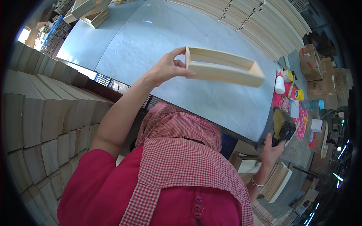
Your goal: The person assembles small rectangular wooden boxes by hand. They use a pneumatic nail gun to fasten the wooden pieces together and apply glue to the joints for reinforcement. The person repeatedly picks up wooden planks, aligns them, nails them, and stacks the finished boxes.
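At right of frame, 2 brown cardboard boxes with a red label stand stacked near the edge. Below them sit a white glue bottle with a red cap, a yellow tub and a teal container.

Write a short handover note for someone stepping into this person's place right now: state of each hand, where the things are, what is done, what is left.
Left hand: raised over the grey worktable, pinching one end of a long open wooden frame, held clear of the surface.
Right hand: gripping a yellow-and-black nail gun at the table's right edge, apart from the frame.
Nearby: white glue bottle on the red mat, strip stacks across the table, finished frames at the far left corner.
Done: frame's four sides look assembled.
Left: cannot tell whether more nailing is needed; the frame is not yet set down.
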A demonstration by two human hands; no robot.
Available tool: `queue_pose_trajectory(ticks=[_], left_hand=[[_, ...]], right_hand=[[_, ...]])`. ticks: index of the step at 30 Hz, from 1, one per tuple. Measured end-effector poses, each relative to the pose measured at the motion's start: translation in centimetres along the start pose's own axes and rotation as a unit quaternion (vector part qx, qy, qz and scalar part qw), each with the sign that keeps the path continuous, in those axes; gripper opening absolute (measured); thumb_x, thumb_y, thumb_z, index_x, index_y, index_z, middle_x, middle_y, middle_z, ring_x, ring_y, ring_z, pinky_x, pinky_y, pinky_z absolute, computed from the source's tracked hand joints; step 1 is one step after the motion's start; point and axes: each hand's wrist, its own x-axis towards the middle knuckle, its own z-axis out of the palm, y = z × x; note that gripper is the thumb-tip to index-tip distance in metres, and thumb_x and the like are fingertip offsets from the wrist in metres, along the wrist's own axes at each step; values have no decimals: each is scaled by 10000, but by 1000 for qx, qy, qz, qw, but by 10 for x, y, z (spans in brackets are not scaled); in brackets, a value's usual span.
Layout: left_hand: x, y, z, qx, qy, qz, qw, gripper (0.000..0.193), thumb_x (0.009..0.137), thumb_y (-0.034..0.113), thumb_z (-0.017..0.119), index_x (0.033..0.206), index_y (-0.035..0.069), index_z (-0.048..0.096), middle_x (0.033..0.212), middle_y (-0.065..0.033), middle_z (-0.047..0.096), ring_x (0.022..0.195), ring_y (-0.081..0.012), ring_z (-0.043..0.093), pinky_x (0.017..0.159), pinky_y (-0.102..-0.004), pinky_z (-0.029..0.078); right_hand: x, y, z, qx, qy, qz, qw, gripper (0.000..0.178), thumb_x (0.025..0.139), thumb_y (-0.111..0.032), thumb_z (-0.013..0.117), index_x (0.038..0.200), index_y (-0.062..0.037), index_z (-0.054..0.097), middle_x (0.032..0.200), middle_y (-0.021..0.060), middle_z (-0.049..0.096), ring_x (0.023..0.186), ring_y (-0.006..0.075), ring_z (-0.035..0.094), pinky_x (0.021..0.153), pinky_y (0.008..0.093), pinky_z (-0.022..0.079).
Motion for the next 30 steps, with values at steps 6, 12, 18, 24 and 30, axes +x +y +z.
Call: queue_pose_trajectory(ticks=[6,12,18,24,30], left_hand=[[-2,-22,-34,166,-40,-43,984,868,779,69,825,1540,17,411,1274,-139,640,968,-167,657,897,-331,544],[-12,-12,-40,85,2,-88,992,656,897,155,738,1491,23,494,1250,-129,669,1054,-160,623,920,-322,521],[-6,-14,-34,41,38,-140,989,536,965,286,665,1402,-16,586,1262,-107,670,1109,-160,614,959,-337,501],[2,8,-19,60,8,-153,986,526,903,74,599,1422,-7,570,1226,-75,687,1084,-152,622,967,-337,507],[-14,-15,-18,-228,85,10,970,390,880,-128,545,1214,26,675,1347,-143,636,1281,-213,581,1055,-370,489]], right_hand=[[34,103,-2,-358,26,12,933,626,903,-132,691,1480,-47,462,1215,286,658,1052,473,653,917,500,529],[70,155,9,-425,21,78,902,681,910,-188,702,1525,-102,421,1237,269,658,1072,451,662,885,530,529],[98,149,16,-380,98,-90,915,472,963,-280,665,1368,-45,603,1092,198,689,953,377,670,893,447,534],[96,12,123,168,-116,-3,979,531,1103,-389,401,1315,61,590,1118,139,704,925,182,652,827,323,512],[80,-33,157,456,-99,-41,884,460,1096,-322,324,1132,43,601,1207,167,656,1048,191,627,937,328,499]])
